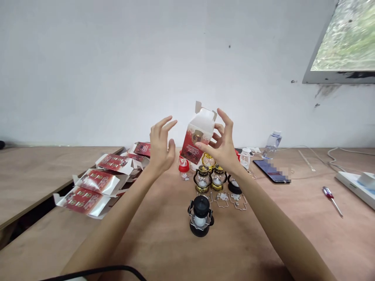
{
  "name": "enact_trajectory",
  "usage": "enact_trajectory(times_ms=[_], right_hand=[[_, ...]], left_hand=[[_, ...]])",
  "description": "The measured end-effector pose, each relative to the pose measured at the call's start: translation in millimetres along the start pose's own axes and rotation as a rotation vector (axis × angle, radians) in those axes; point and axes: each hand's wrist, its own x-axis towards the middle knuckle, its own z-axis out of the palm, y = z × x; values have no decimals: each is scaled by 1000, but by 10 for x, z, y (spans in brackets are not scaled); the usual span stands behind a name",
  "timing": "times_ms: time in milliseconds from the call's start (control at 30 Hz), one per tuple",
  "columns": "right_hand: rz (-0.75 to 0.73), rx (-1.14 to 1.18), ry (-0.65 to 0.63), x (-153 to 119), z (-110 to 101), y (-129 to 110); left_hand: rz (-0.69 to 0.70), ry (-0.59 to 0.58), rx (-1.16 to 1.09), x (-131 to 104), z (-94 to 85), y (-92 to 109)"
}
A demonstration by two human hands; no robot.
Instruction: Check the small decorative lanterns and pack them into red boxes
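A red and white printed carton [195, 141] is held up by my right hand [224, 144], thumb on its printed front and fingers at its right side. Its white top flaps stand raised. My left hand [162, 146] is to the left of the carton, not touching it, with fingers apart and nothing in them. Below, a small black lantern [200, 216] stands upright on the wooden table [164, 249]. Behind it are gold-and-black lanterns [202, 180], a red lantern [184, 164] and a white lantern [245, 159], partly hidden by the carton and my right hand.
Several open red cartons [98, 181] lie at the left by a table gap. Wire handles [221, 200] and small parts lie behind the black lantern. At the right are a phone [271, 171], a bottle [272, 145], a screwdriver [332, 200] and a power strip [357, 187].
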Motion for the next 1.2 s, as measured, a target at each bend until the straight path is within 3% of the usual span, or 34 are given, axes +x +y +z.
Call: enact_trajectory(times_ms=[133,233,400,500,700,900,1200], right_hand=[[-132,2,17,-22,52,-35],[-239,-104,38,-46,80,-15],[-255,-281,98,-78,96,67],[-230,-324,73,-86,108,99],[-342,-314,25,-82,126,139],[-381,-299,-97,-57,67,101],[-372,-199,-153,4,-43,119]], left_hand=[[-122,-183,-316,187,-314,222],[-224,-265,-467,228,-405,341],[-397,-270,-595,219,-336,355],[-471,-212,-589,207,-264,361],[-562,-154,-521,168,-191,392],[-372,-97,-312,144,-183,365],[-160,-208,-255,131,-239,405]])
